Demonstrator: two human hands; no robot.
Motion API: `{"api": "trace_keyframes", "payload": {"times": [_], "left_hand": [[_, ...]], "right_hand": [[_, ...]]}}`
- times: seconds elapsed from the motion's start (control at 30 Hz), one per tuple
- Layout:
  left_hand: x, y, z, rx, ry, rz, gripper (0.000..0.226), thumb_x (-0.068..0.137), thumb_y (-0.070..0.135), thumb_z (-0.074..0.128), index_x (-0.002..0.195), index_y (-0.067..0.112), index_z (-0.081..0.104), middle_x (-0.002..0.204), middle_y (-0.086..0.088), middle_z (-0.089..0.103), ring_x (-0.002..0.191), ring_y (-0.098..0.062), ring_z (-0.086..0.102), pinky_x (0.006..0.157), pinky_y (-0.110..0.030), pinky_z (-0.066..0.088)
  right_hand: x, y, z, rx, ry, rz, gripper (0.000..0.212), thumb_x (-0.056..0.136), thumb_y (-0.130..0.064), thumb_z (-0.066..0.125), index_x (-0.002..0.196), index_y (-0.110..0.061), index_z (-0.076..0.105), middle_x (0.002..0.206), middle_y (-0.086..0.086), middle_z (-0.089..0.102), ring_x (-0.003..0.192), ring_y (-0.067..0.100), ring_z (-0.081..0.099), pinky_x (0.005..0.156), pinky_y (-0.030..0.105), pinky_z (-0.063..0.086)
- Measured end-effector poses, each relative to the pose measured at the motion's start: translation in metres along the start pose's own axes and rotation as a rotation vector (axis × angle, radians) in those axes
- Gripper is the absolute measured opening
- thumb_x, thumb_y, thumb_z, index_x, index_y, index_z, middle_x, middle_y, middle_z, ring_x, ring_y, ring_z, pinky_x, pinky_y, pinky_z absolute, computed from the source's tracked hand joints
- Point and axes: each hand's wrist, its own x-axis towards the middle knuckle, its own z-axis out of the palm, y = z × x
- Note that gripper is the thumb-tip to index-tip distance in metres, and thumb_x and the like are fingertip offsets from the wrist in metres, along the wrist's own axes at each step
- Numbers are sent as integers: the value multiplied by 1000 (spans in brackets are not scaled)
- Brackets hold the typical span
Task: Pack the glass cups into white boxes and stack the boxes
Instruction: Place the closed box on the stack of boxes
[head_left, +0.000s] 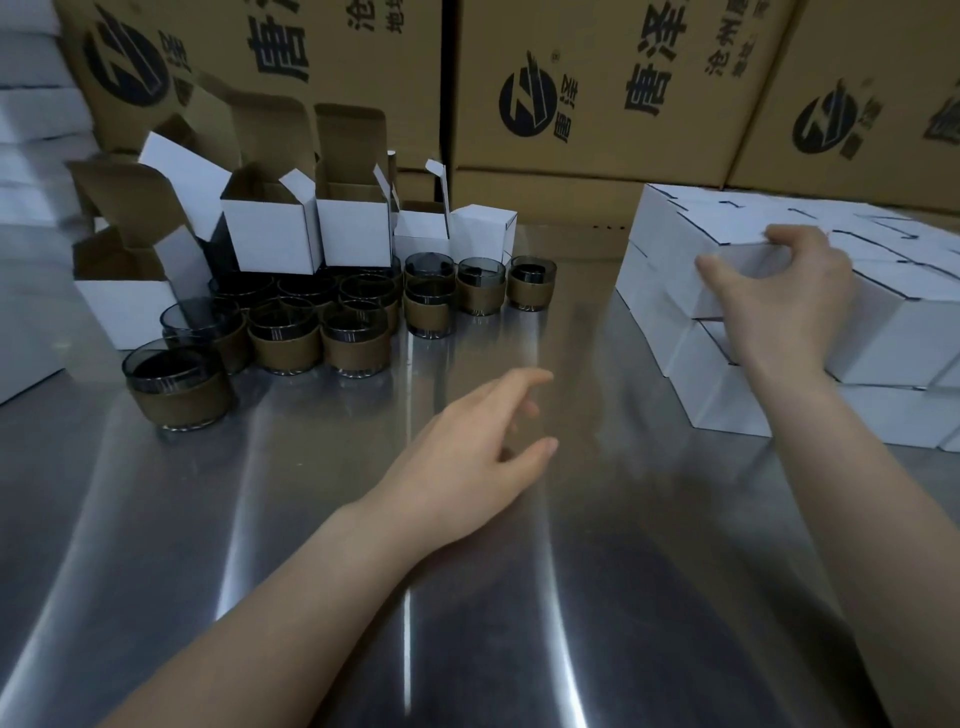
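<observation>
Looking at where things sit, the right hand (774, 306) is on the closed white box (743, 262) at the near-left corner of the top layer of the stack (883, 332). Its thumb is on the near face and its fingers are curled over the top edge, so it's gripping that box, which looks level with its neighbours. The left hand (467, 441) is holding nothing, just hovering low over the middle of the desk (467, 597) with its fingers loose and pointing forward-right. The bit that matters for what probably comes next is that the unpacked glass cups (291, 332) are all clustered forward and to the left of that free hand. They're well apart from the right hand, so the left one is clearly the closer hand for grabbing 1. They all stand upright with their mouths up, each with a brown band round the middle, and the nearest cup (176, 384) sits a little out front of the bunch. The open white boxes (270, 228) are just behind the cups with their flaps up, so a cup would drop straight down into one. The desk is shiny brushed metal with streaky glare, probably slippery. Big printed brown cartons (597, 78) wall off the back.
</observation>
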Motion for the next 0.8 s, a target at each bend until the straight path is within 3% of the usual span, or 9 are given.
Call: {"api": "trace_keyframes", "payload": {"times": [0.3,0.53,0.8], "left_hand": [[0,2,0,9,-23,-4,47,92,40,59,135,38,43,113,18,54,92,-5,57,84,-29,48],[-1,1,0,1,-36,-17,45,92,41,59,134,38,44,112,18,55,93,-5,58,85,-28,48],[0,1,-2,1,-47,-33,44,92,39,60,133,37,46,112,15,56,93,-8,59,87,-33,49]], "right_hand": [[3,6,5,-151,23,-38,61,78,-48,69,128,-15,55,131,15,49,120,33,48,94,38,39],[3,8,6,-248,40,-109,52,83,-42,66,119,-6,55,134,17,40,107,38,53,78,41,43],[8,7,5,-283,-2,-170,39,89,-31,61,116,-5,54,127,15,50,107,37,52,80,41,42]]}}
